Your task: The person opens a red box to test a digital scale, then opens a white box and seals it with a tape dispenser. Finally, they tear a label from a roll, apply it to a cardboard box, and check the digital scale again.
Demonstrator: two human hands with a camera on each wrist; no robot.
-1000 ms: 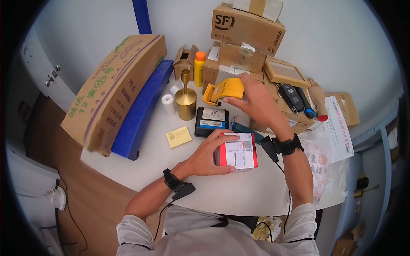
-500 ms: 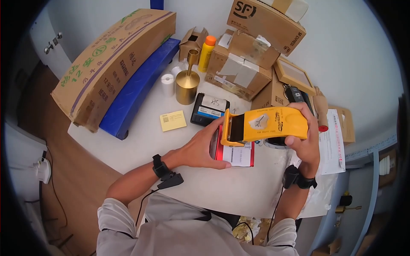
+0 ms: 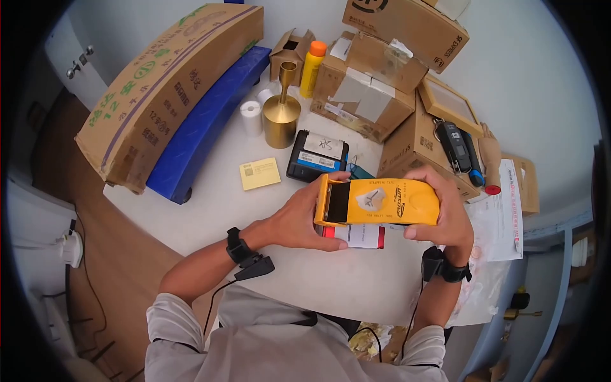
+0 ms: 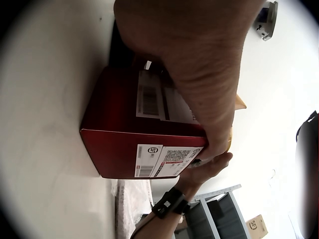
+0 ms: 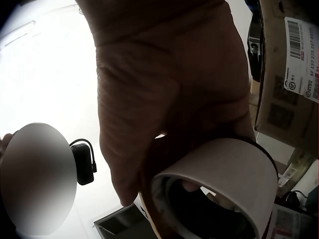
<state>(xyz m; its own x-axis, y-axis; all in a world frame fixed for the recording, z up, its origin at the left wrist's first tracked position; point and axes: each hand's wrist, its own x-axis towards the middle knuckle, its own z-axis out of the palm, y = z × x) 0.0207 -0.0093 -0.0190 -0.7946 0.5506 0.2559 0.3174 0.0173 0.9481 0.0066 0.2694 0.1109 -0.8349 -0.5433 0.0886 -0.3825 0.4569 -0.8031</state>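
A small red box with white shipping labels sits on the white table. My left hand holds it from the left, thumb along its near side. Above the box, my right hand grips a yellow tape dispenser by its right end. The dispenser's cutter end overlaps my left fingers in the head view and hides much of the box. From the right wrist, the roll of tape shows below my palm.
Behind the box stand a black label printer, a yellow note pad and a brass stand. Cardboard boxes pile up at the back right. A long carton leans at the left. Clear plastic lies at the right.
My right hand has brought the tape dispenser from the back of the table, first to the right, then leftward over the red box. The left hand keeps its hold on the box.
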